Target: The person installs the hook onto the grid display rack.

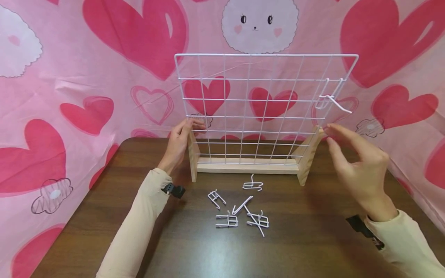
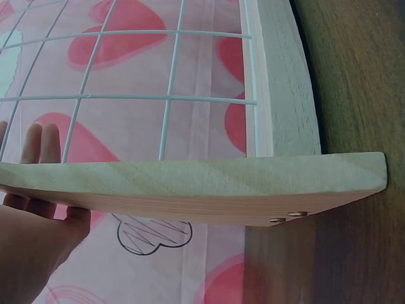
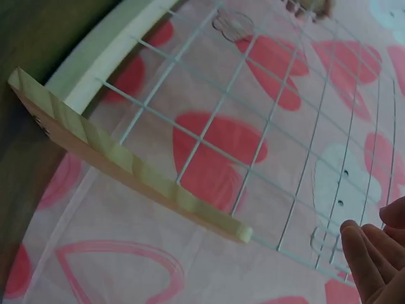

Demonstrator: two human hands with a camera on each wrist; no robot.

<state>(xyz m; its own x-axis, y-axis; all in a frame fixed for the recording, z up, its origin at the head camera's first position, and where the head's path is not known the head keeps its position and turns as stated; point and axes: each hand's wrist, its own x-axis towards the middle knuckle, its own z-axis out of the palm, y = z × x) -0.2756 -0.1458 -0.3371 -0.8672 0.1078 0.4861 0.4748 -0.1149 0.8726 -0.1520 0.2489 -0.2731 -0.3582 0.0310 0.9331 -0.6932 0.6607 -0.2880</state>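
A white wire grid (image 1: pixel 265 55) stands tilted in a wooden base between two side panels. My left hand (image 1: pixel 177 144) holds the upper part of the left wooden panel (image 1: pixel 192 160); its fingers reach round to the far side in the left wrist view. Beside the top of the right wooden panel (image 1: pixel 308 158) is my right hand (image 1: pixel 365 170), thumb and forefinger apart with nothing between them. A white wire hook (image 1: pixel 340 103) hangs on the grid's upper right, its prong pointing outward. Whether the right fingertips touch the panel is hard to tell.
Several loose white wire hooks lie on the brown table (image 1: pixel 194 247) before the rack, among them one hook (image 1: pixel 253 186) near the base and another (image 1: pixel 227 221) farther forward. A pink heart-patterned cloth (image 1: pixel 139 77) hangs behind the table.
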